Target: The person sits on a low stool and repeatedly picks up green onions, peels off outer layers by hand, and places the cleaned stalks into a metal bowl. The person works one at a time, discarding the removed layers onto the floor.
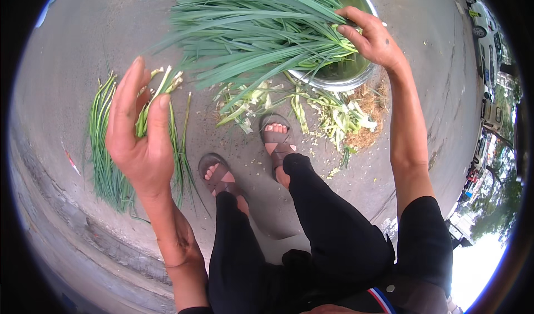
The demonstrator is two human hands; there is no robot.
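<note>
My left hand (142,134) is raised with fingers and thumb apart, holding nothing. Behind it, a loose bunch of long-leaved green garlic or similar allium (104,147) lies on the pavement, its pale stem ends pointing away from me. My right hand (371,38) has its thumb and forefinger at the stem ends of a much larger heap of the greens (258,34), with a stalk seemingly between them. This heap lies across a round metal basin (346,84), its leaves spreading left beyond the rim. Greenish water shows inside the basin. The fingers' undersides are hidden.
Peeled yellowish leaf trimmings (346,122) are strewn before my sandalled feet (277,136), beside a patch of brown fibrous matter (367,122). A stepped concrete kerb (104,247) runs along the lower left. Parked vehicles (484,34) line the far right.
</note>
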